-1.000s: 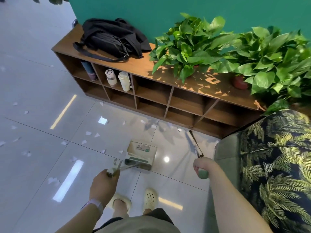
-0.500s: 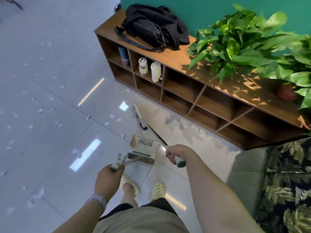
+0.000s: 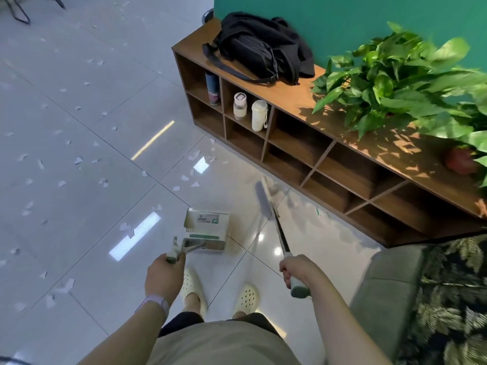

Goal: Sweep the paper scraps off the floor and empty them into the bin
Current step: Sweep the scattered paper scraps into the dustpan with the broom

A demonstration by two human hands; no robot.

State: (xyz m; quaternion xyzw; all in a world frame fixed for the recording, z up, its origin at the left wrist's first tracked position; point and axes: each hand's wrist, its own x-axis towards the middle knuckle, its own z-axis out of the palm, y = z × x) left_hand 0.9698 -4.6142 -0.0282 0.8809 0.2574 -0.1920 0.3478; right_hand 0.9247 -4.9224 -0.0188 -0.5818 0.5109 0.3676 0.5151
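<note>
Right hand (image 3: 297,270) grips broom (image 3: 274,214); shaft runs toward 11 o'clock, head by shelf (image 3: 290,143). Left hand (image 3: 164,273) grips dustpan (image 3: 207,230) handle. Nearest scraps (image 3: 184,180) at 10 o'clock of broom head, beyond dustpan.

Nothing legible tbh. The dustpan (image 3: 207,222) has a white label w/ dark print and a small green logo, but it's too blurry to read.
</note>
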